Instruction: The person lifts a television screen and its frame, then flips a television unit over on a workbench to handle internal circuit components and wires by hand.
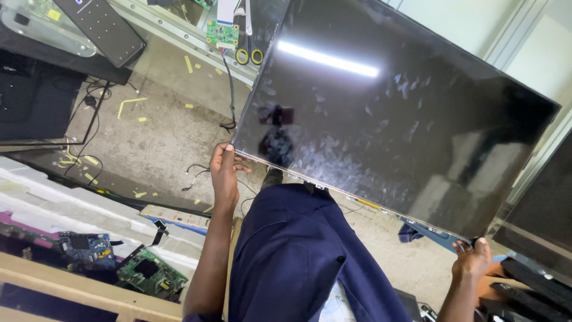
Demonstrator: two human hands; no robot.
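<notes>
Above a dusty concrete floor (161, 131), seen from the head camera, a large dark display panel (405, 113) hangs in the air, held at its lower edge. Its long axis runs from the lower right, near the person's right side, up toward the upper left, and its glossy face is turned up toward the camera, mirroring a bright strip light and smeared with pale marks. The left hand (224, 173) pinches the panel's near left corner, thumb on top and fingers curled under the edge. The right hand (472, 257) closes on the lower right corner from below, fingers wrapped over the rim.

Yellow tape scraps (132, 102) lie scattered on the floor, with loose black cables (229, 89) trailing across it. A small green circuit board (222, 33) sits by a metal rail at the top, next to scissors with yellow handles (249, 55). At lower left, two more circuit boards (149, 273), green and blue, rest on white sheets behind a wooden rail (89, 292). A black remote control (102, 27) lies on a glass top at upper left. Dark blue trousers (298, 256) fill the lower middle.
</notes>
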